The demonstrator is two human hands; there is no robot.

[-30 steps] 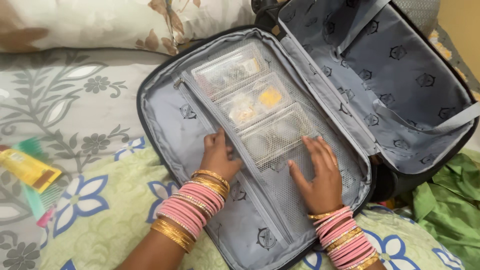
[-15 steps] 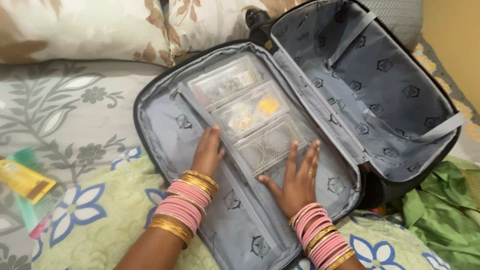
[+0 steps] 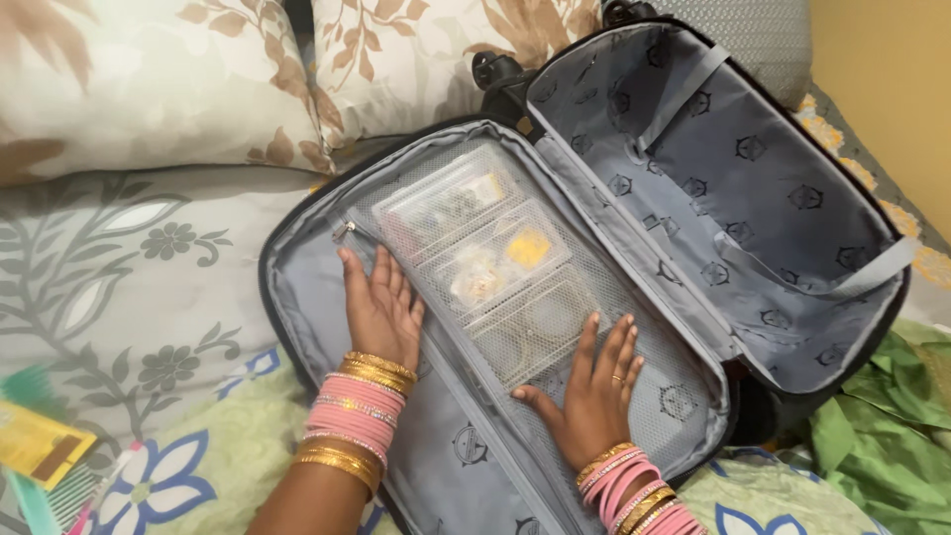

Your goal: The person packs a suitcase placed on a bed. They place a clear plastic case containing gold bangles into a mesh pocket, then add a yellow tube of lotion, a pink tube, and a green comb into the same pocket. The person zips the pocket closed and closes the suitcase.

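Bed covered by grey floral sheet; two leaf-print pillows set at head. Open suitcase laid across bed, grey lining exposed, lid leaned against right pillow. Green cloth bunched beside suitcase at right. Mesh divider spread flat over near half; three clear plastic boxes seen beneath mesh in row. Left hand laid flat on lining beside zip, fingers extended, close together. Right hand pressed on mesh just below nearest box, fingers spread. Comb and yellow packet left at bed's lower left.

one suitcase, three clear pouches, two pillows
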